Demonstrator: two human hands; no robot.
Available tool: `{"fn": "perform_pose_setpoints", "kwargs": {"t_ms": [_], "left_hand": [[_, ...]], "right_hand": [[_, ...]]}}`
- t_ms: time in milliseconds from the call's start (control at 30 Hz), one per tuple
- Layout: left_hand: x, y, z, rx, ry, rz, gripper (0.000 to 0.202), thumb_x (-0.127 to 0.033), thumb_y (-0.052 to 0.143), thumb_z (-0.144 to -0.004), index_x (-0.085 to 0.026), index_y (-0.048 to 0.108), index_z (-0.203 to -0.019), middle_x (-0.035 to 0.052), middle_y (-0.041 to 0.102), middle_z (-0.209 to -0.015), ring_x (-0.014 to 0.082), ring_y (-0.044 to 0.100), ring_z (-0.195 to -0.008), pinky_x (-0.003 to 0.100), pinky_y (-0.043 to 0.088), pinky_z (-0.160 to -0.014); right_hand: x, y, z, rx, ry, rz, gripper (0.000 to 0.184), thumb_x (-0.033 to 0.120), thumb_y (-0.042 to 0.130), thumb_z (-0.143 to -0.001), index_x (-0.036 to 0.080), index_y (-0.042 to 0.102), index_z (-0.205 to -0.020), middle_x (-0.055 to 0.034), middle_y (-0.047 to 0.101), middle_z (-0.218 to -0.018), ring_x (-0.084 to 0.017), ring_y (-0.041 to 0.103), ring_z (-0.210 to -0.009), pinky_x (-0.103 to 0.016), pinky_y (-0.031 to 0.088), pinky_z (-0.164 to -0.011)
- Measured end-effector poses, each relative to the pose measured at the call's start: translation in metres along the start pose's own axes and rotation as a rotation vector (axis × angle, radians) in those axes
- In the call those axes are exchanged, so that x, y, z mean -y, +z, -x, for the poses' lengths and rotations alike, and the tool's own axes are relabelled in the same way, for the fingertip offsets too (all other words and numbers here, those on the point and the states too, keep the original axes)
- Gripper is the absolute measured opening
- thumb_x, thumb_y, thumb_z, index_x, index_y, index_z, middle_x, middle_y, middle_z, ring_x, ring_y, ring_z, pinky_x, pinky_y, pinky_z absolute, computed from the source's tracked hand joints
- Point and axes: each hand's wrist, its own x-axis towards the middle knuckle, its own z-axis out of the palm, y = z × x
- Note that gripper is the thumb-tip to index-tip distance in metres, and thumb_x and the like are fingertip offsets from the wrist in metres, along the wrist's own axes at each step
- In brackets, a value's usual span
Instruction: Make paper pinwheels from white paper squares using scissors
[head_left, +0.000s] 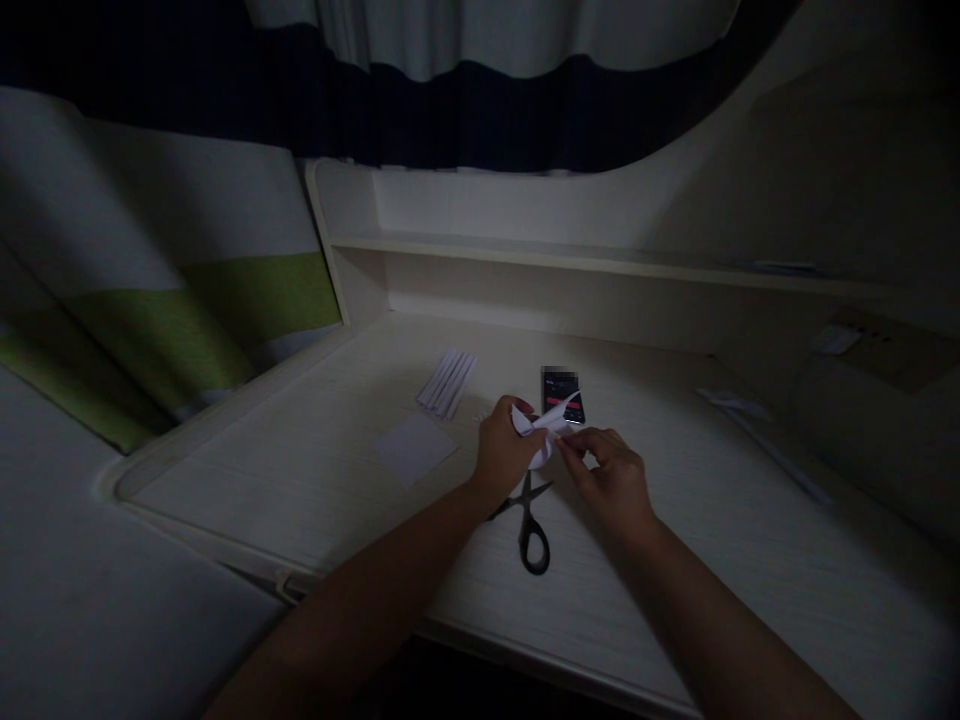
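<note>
currently a small piece of white paper [546,425] is being pinched between both hands, just above the desk [300,470]. the left hand [504,450] is being closed around its left end; the right hand [609,472] is being closed on its lower right edge with the fingertips. the paper's long axis is being held roughly left-to-right, rising to a point up and right, toward the phone [562,392] just behind it. both hands are equally near. scissors [531,525] are lying below, handles toward the person. a paper square [415,447] and folded strips [448,383] are lying to the left.
</note>
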Motion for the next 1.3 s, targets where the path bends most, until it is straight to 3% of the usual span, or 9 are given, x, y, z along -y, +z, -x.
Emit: {"fn": "perform_pose_setpoints", "kwargs": {"t_ms": [400, 700, 900, 1067, 1300], "left_hand": [[-0.0036, -0.0026, 0.0022, 0.03, 0.075, -0.204, 0.023, -0.016, 0.06, -0.06, -0.02, 0.049, -0.079, -0.0046, 0.055, -0.066, 0.0094, 0.05, -0.057, 0.02, 0.035, -0.054], [-0.0038, -0.003, 0.0022, 0.086, 0.093, -0.165, 0.028, -0.013, 0.059, -0.062, -0.021, 0.049, -0.087, -0.0009, 0.064, -0.08, 0.0127, 0.059, -0.071, 0.023, 0.043, -0.064], [-0.0047, -0.0039, 0.0017, 0.127, 0.104, -0.116, 0.03, -0.01, 0.059, -0.062, -0.021, 0.048, -0.088, -0.0014, 0.066, -0.079, 0.013, 0.061, -0.07, 0.025, 0.045, -0.067], [-0.0048, -0.0037, 0.0007, 0.108, 0.075, -0.111, 0.034, -0.012, 0.062, -0.061, -0.021, 0.046, -0.09, -0.0014, 0.065, -0.078, 0.0128, 0.061, -0.068, 0.025, 0.045, -0.067], [-0.0042, -0.0029, 0.0004, 0.119, 0.067, -0.093, 0.035, -0.012, 0.063, -0.06, -0.02, 0.047, -0.09, -0.0022, 0.065, -0.076, 0.012, 0.061, -0.067, 0.025, 0.045, -0.066]], "right_hand": [[-0.003, 0.0061, 0.0015, 0.024, -0.123, 0.056, 0.013, 0.02, 0.048, -0.08, 0.017, 0.053, -0.068, -0.0043, 0.057, -0.06, -0.016, 0.05, -0.059, -0.029, 0.043, -0.058], [-0.0018, 0.0089, 0.0036, 0.038, 0.099, -0.045, 0.019, 0.028, 0.049, -0.08, 0.018, 0.054, -0.065, -0.002, 0.058, -0.06, -0.014, 0.053, -0.057, -0.026, 0.043, -0.054], [-0.004, 0.009, 0.0041, 0.051, 0.265, -0.136, 0.022, 0.034, 0.052, -0.077, 0.018, 0.054, -0.063, -0.0015, 0.058, -0.059, -0.014, 0.054, -0.054, -0.026, 0.042, -0.052], [-0.0051, 0.0094, 0.0049, 0.064, 0.283, -0.132, 0.023, 0.037, 0.05, -0.077, 0.018, 0.055, -0.064, -0.0019, 0.059, -0.06, -0.014, 0.054, -0.055, -0.026, 0.042, -0.051], [-0.0025, 0.0078, 0.0031, 0.064, 0.202, -0.09, 0.022, 0.034, 0.049, -0.079, 0.018, 0.054, -0.065, -0.0029, 0.06, -0.06, -0.015, 0.054, -0.056, -0.027, 0.042, -0.053]]}}
